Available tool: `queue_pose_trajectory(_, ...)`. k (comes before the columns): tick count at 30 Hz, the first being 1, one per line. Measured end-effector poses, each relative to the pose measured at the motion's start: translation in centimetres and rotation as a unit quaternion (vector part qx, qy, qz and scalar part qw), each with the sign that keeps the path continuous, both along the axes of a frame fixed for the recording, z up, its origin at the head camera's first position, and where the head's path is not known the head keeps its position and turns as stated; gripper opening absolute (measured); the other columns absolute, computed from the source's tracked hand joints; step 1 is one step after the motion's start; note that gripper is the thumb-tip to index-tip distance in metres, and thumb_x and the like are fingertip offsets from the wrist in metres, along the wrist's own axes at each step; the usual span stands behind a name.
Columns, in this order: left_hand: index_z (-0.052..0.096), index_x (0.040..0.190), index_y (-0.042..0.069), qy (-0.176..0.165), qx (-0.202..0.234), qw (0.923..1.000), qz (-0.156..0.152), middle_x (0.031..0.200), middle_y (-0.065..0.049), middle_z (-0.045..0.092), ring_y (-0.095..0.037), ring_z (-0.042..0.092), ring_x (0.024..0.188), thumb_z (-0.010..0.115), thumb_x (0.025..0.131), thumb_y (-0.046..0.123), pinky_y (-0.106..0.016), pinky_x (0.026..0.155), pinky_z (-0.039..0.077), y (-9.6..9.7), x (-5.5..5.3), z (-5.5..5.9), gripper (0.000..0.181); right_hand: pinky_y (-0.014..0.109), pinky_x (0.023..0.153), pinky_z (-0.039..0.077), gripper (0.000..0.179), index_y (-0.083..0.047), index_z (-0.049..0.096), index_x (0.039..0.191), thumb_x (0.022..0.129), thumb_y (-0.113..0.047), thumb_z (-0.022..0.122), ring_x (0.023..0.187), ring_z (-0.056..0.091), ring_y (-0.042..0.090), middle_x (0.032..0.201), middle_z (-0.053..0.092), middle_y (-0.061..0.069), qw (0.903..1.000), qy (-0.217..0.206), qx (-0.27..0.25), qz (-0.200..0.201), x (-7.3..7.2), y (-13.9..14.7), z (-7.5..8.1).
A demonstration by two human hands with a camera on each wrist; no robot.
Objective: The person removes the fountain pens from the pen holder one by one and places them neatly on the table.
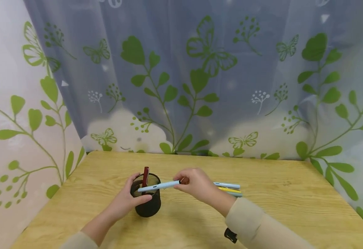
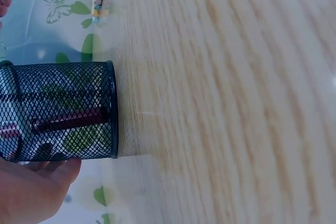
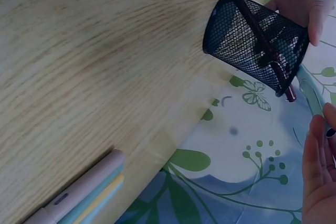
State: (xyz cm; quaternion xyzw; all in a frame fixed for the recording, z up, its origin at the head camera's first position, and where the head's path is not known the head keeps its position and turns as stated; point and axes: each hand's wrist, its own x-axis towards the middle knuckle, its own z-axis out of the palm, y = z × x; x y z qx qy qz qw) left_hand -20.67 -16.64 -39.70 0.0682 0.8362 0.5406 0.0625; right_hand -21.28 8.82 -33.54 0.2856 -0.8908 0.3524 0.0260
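Note:
My left hand grips a black mesh pen cup standing on the table, its thumb and fingers around the upper part. A dark red pen leans inside the cup, its clip end above the rim; its lower length shows through the mesh in the left wrist view. Between thumb and fingers, my right hand pinches a light blue pen by one end. This pen lies nearly level over the cup's mouth, its far end above the opening near my left hand. In the right wrist view the light blue pen overlaps the rim.
Right of the cup, partly behind my right wrist, several pens lie side by side on the wooden table, a yellow one among them. A patterned curtain hangs behind the table's back edge. A small black item shows beside my right sleeve.

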Motion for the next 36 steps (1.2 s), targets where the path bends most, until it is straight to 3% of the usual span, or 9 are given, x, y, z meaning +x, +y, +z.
queue_pose_trajectory(8,0.021,0.145,0.016,0.003,-0.002,1.0,0.004,0.146,-0.021,0.028,-0.043,0.025,0.132,0.078,0.076,0.034,-0.058,0.098,0.029,0.1,-0.1,-0.1,0.092,0.022,0.062,0.049,0.012,-0.01,0.071,0.092,0.081,-0.013,0.073,0.071,0.059,0.007,0.083,0.065,-0.005,0.9992,-0.007,-0.039,-0.012,-0.2,0.7,-1.1)
queue_pose_trajectory(14,0.022,0.145,0.017,0.009,-0.006,0.9999,0.006,0.146,-0.021,0.029,-0.043,0.028,0.131,0.078,0.076,0.035,-0.058,0.097,0.031,0.2,-0.2,-0.3,0.09,0.023,0.062,0.049,0.013,-0.01,0.071,0.093,0.082,-0.015,0.072,0.072,0.06,0.009,0.082,0.065,-0.004,0.998,-0.032,-0.051,-0.017,-0.3,1.4,-1.5)
queue_pose_trajectory(21,0.021,0.145,0.018,0.007,-0.002,1.0,0.003,0.148,-0.02,0.025,-0.042,0.022,0.134,0.077,0.077,0.034,-0.059,0.1,0.027,-0.1,-0.1,0.0,0.09,0.023,0.063,0.05,0.015,-0.009,0.07,0.096,0.082,-0.016,0.072,0.074,0.061,0.009,0.083,0.066,-0.003,0.9968,-0.059,-0.05,-0.022,-0.4,1.9,-1.7)
queue_pose_trajectory(36,0.018,0.146,0.014,-0.006,0.038,0.9992,-0.01,0.144,-0.017,0.034,-0.036,0.026,0.134,0.076,0.079,0.027,-0.054,0.099,0.031,0.0,-0.1,-0.1,0.09,0.026,0.065,0.051,0.017,-0.009,0.071,0.097,0.081,-0.017,0.073,0.076,0.061,0.011,0.085,0.066,-0.002,0.9892,-0.103,-0.098,-0.037,-0.3,3.0,-2.6)
